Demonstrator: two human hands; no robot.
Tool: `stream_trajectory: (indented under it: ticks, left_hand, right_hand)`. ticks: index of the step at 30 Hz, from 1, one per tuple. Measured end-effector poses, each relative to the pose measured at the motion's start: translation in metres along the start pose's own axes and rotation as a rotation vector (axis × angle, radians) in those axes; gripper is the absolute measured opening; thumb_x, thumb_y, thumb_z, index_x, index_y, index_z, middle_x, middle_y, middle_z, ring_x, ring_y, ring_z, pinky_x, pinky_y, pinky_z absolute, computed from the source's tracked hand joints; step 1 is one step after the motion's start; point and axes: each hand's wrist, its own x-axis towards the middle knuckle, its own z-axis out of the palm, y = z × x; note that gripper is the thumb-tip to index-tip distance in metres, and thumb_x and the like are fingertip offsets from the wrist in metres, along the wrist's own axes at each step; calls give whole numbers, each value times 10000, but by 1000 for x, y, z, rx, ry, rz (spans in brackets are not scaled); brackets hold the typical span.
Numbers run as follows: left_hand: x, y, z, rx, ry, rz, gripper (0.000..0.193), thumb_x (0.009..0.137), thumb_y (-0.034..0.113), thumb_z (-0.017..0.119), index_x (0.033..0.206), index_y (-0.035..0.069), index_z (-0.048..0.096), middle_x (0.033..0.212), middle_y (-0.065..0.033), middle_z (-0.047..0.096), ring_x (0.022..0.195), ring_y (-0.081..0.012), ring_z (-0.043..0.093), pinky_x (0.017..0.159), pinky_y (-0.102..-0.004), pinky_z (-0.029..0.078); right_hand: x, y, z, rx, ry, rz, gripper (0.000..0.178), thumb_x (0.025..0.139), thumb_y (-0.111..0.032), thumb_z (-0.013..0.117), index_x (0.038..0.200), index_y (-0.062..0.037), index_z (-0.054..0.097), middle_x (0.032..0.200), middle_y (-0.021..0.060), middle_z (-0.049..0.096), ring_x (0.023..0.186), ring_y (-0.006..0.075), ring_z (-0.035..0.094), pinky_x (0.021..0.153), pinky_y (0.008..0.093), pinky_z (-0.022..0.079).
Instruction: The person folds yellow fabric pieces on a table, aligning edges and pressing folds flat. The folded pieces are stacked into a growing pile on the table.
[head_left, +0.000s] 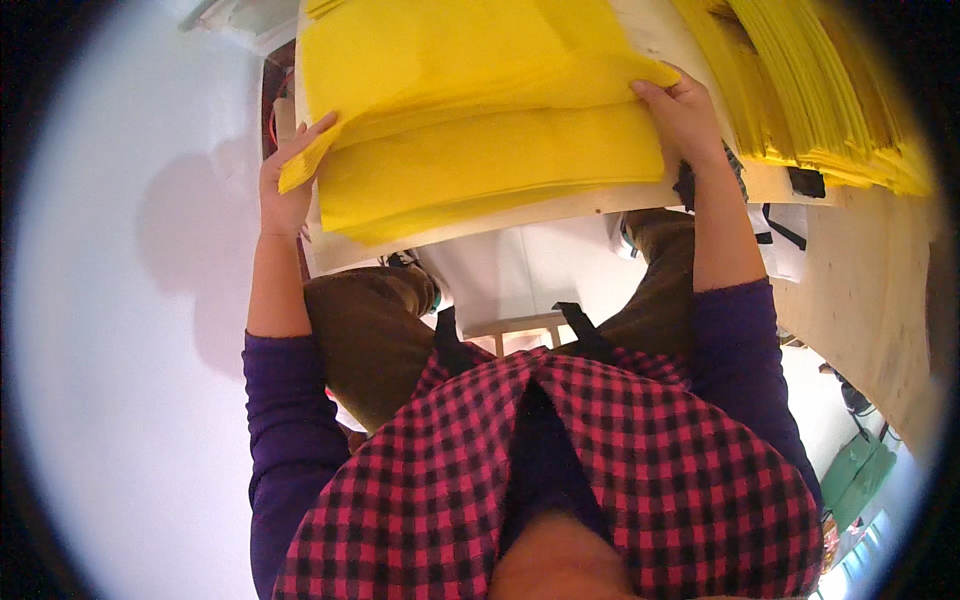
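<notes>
Checked clothing (420, 470) lies nearest, while left grip (285, 190) and right grip (692, 118) hold yellow sheets (480, 85) at opposite sides.

The head view (a wide fisheye) looks down past the near checked garment (430, 480) toward yellow sheets (490, 155).

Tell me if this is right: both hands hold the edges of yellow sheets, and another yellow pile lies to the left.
The side is wrong: the head view shows the other yellow pile to the right. The left hand and right hand do hold the edges of the yellow sheets.
</notes>
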Motion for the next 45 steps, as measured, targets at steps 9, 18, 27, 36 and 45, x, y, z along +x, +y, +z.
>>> stream_trajectory:
  ticks: [9,18,27,36,45]
  left_hand:
    - [1,-13,4,-444,228,-214,228,914,165,603,1069,0,623,1013,-44,655,948,-138,589,854,-272,451]
    - [8,-5,16,-556,254,-348,237,903,167,616,1075,5,621,1038,-42,652,958,-133,582,891,-269,418]
    - [15,7,24,-543,302,-441,236,896,196,628,1033,4,624,1019,-40,645,947,-133,565,874,-268,418]
    - [13,10,24,-603,270,-497,303,928,197,577,1159,2,582,1126,-54,620,1062,-137,540,952,-292,388]
    - [9,5,18,-753,289,-471,322,928,222,559,1100,-50,568,1104,-115,615,1035,-211,573,933,-343,431]
  right_hand:
    - [8,8,10,212,71,-49,232,885,-118,627,1100,-32,614,905,16,663,784,95,607,700,252,505]
    - [29,13,19,-7,144,-126,264,885,-206,627,1059,-7,636,854,18,665,737,78,583,669,247,478]
    - [34,14,24,108,195,-97,280,876,-254,641,1021,-14,650,846,14,669,724,91,584,668,265,485]
    - [47,24,19,-212,233,-133,375,849,-374,636,915,-6,658,709,61,640,634,138,569,613,301,466]
    - [50,25,17,-186,247,-154,357,842,-362,652,826,-5,641,648,29,590,593,111,508,572,292,436]
